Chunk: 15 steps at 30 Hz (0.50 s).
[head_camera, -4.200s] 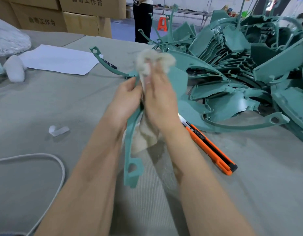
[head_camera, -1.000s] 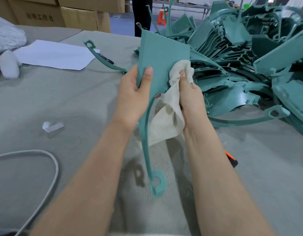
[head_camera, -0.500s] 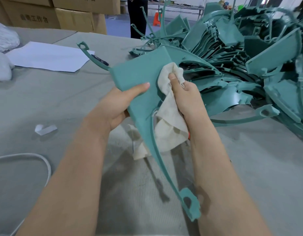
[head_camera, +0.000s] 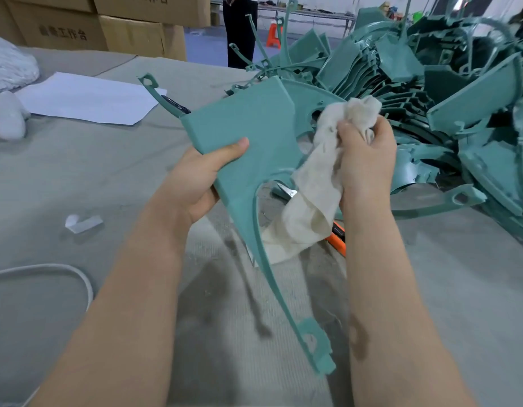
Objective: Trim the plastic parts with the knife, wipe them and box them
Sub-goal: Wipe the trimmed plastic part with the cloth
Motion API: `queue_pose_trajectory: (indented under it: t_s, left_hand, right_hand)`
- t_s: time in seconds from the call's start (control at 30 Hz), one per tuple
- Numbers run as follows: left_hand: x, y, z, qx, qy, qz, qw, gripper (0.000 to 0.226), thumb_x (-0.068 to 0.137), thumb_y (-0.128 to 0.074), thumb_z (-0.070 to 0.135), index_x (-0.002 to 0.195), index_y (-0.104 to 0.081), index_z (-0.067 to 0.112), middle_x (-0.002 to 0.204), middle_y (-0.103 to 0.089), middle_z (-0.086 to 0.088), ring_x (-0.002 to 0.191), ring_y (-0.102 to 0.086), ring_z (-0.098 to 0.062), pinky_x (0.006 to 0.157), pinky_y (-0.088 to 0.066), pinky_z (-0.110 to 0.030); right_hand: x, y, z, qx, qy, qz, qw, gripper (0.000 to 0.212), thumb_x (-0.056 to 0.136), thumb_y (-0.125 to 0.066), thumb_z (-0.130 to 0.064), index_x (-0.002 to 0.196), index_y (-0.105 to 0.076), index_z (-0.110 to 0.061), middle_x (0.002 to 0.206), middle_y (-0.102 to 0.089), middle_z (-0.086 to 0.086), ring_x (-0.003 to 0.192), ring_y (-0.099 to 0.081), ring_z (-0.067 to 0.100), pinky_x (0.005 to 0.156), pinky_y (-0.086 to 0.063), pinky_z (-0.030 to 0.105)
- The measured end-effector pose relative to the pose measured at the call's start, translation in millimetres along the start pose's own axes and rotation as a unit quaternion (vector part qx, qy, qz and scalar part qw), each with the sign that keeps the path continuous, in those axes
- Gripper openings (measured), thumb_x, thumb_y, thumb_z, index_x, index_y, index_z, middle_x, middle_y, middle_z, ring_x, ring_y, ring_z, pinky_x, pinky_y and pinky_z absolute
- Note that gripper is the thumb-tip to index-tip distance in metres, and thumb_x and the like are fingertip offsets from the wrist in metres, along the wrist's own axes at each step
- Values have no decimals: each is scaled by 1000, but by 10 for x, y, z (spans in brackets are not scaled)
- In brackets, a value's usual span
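Step in hand: wiping, as I judge it. I hold one plastic part [head_camera: 248,127] above the middle of the worktop [head_camera: 107,177], its flat panel tilted up and its long curved arm reaching toward the near edge.
My left hand [head_camera: 195,177]: clamped on the panel's left edge, thumb on the face, fingers behind.
My right hand [head_camera: 367,160]: bunched round the cloth [head_camera: 313,186] just beside the panel's right edge. I cannot tell whether the cloth touches it.
The knife [head_camera: 338,240]: on the worktop under the cloth, mostly hidden, untouched.
The pile [head_camera: 430,98]: more parts toward the far right corner.
Next move: bring the cloth onto the face and down the arm, then box the part. I see only closed cardboard boxes [head_camera: 131,30] beyond the far left edge.
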<state>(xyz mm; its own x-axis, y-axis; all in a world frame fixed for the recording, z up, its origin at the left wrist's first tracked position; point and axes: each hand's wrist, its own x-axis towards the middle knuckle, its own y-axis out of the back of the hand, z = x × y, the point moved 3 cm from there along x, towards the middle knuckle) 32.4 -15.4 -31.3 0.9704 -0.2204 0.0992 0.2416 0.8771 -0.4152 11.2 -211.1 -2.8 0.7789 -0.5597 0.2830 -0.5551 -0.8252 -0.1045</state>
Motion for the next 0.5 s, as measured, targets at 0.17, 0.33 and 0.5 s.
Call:
queue_pose_trajectory:
  t_s: [0.17,0.33,0.5]
  left_hand:
    - [2,-4,2,20,-24,34,999,22,93,-55,6,113,-63,13,114,-69,-2,102,-68,-17,86,-56,-30]
    - [-16,-39,25,51,-47,25,997,21,93,-54,2,109,-64,12,105,-71,0,96,-68,-15,84,-56,-29]
    - [-38,-121,27,88,-63,21,994,27,92,-55,-2,115,-60,11,109,-68,-1,96,-67,-13,83,-55,-26]
  right_hand:
    - [-142,-228,-25,-170,57,-251,951,12,86,-68,-13,94,-60,-16,85,-62,-1,74,-57,15,70,-44,29]
    - [-171,-315,63,-231,80,-265,933,21,88,-67,-15,100,-55,-2,82,-55,0,79,-50,18,70,-38,31]
    - [-166,-347,132,-178,39,-130,975,22,94,-61,-24,100,-52,-5,89,-58,1,95,-57,28,74,-40,35]
